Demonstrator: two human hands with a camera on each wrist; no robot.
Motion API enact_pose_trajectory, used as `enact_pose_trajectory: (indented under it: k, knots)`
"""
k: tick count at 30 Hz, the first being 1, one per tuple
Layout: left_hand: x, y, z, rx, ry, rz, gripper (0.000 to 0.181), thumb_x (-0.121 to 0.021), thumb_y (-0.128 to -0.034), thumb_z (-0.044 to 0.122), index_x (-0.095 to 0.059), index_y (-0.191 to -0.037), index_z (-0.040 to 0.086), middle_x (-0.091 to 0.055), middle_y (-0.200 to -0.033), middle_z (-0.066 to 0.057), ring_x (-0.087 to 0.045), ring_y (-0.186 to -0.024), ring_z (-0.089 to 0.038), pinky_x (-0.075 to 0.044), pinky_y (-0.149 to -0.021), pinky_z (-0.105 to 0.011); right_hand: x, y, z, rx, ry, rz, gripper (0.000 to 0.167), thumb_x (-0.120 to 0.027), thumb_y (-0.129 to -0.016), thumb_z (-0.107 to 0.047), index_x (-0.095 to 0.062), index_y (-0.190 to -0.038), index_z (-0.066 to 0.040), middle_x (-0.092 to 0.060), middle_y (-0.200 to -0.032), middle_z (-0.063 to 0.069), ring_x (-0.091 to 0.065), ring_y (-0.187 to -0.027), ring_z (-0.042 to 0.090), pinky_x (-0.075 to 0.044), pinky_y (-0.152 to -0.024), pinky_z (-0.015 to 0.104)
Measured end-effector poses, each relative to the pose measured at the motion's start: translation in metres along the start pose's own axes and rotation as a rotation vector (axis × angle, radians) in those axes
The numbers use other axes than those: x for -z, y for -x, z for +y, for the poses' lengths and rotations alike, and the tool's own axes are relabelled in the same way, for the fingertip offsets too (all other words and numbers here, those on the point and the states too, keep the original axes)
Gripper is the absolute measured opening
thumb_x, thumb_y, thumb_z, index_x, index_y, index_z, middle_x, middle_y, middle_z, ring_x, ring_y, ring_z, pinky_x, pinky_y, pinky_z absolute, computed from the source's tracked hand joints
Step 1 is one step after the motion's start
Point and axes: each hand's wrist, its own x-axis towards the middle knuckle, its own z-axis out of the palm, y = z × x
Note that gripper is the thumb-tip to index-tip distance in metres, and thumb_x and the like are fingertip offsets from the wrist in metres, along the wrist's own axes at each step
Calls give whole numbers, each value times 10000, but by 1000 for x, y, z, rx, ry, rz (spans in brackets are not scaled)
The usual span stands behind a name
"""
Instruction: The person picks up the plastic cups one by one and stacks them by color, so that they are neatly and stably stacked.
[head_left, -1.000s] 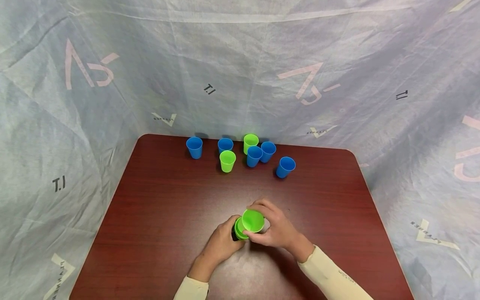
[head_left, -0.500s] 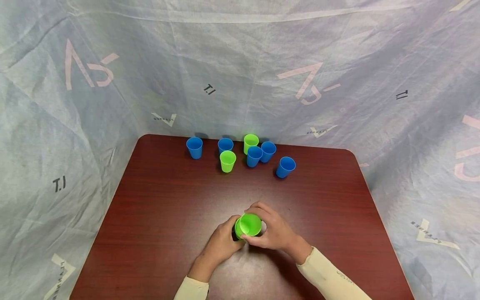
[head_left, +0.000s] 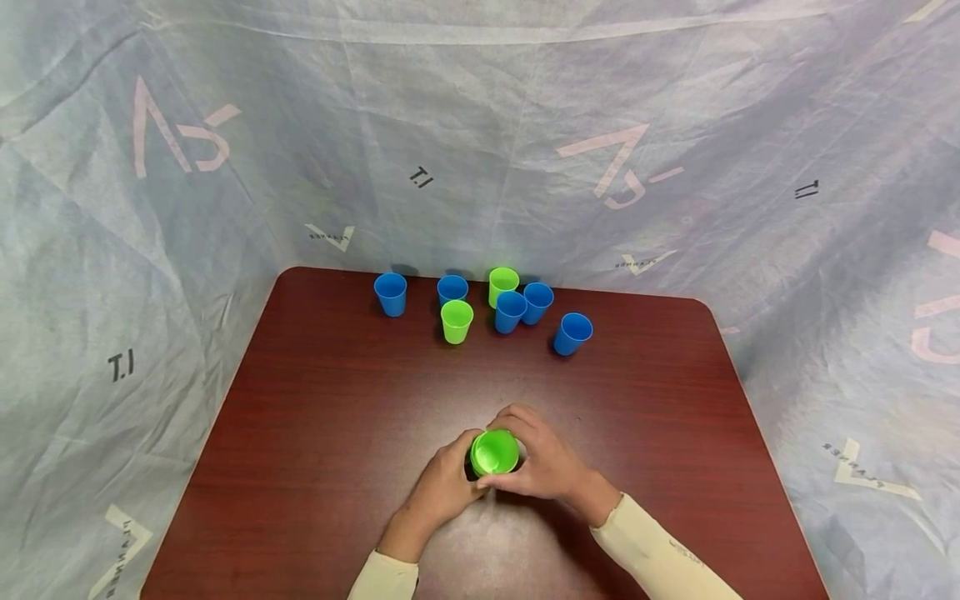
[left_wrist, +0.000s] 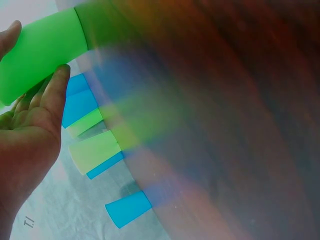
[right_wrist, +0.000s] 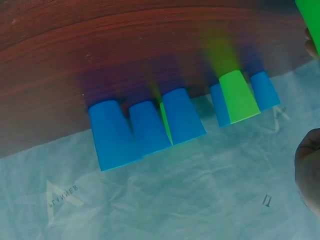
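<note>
Near the front of the table, the left hand [head_left: 444,486] grips a green cup from its left side; in the left wrist view that hand [left_wrist: 37,112] is beside the green cup [left_wrist: 45,50]. The right hand [head_left: 547,457] pinches the rim of an upper green cup [head_left: 495,452], thumb in front and fingers behind. This upper cup sits in or on the one in the left hand; how many are stacked is hidden. In the right wrist view only part of a green cup [right_wrist: 311,17] and part of a hand [right_wrist: 307,170] show at the right edge.
Along the back of the red-brown table [head_left: 322,400] stand several blue cups, the leftmost [head_left: 391,296] and the rightmost [head_left: 573,334] among them, and two green cups [head_left: 457,322], [head_left: 503,286]. Grey printed cloth [head_left: 480,125] hangs behind and at both sides.
The right hand has moved left and slightly down with the upper green cup, which now lines up with the cup in the left hand. The left hand has stayed in place.
</note>
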Motion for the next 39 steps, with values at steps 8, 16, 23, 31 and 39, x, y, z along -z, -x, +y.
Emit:
enact_pose_trajectory:
  k: [8, 16, 23, 31, 39]
  knots:
    - [1, -1, 0, 15, 2, -2, 650, -897, -850, 191, -573, -1407, 111, -740, -1251, -61, -702, -1132, -180, -573, -981, -442, -4, 1, 4, -55, 3, -45, 670, -966, -704, -520, -694, -1143, -93, -664, -1096, 47, -634, -1006, 193, -560, -852, 267]
    - [0, -1, 0, 19, -3, 0, 623, -882, -862, 196, -576, -1399, 122, -747, -1227, -44, -699, -1093, -154, -574, -956, -412, -6, 2, 6, -72, 11, -64, 661, -931, -743, -554, -687, -1167, -110, -653, -1112, 13, -629, -1007, 154, -545, -854, 228]
    - [0, 0, -1, 17, 8, 1, 624, -874, -854, 160, -575, -1400, 130, -742, -1222, -26, -687, -1081, -138, -570, -955, -401, -5, 1, 7, -79, 24, -98, 626, -862, -814, -584, -674, -1218, -144, -642, -1146, -17, -629, -1018, 132, -553, -858, 238]
    - [-1, 1, -2, 11, 10, 5, 630, -856, -848, 126, -572, -1410, 119, -742, -1250, -47, -698, -1108, -161, -575, -969, -423, -6, -3, 7, -64, 40, -112, 532, -823, -861, -552, -686, -1177, -147, -654, -1127, -1, -633, -996, 154, -533, -840, 210]
    - [-2, 0, -2, 12, -1, 18, 564, -829, -866, 146, -589, -1375, 115, -752, -1205, -49, -694, -1056, -143, -578, -933, -396, -6, -6, 7, -54, 70, -134, 456, -797, -884, -516, -681, -1174, -183, -655, -1138, -35, -623, -1029, 142, -537, -857, 238]
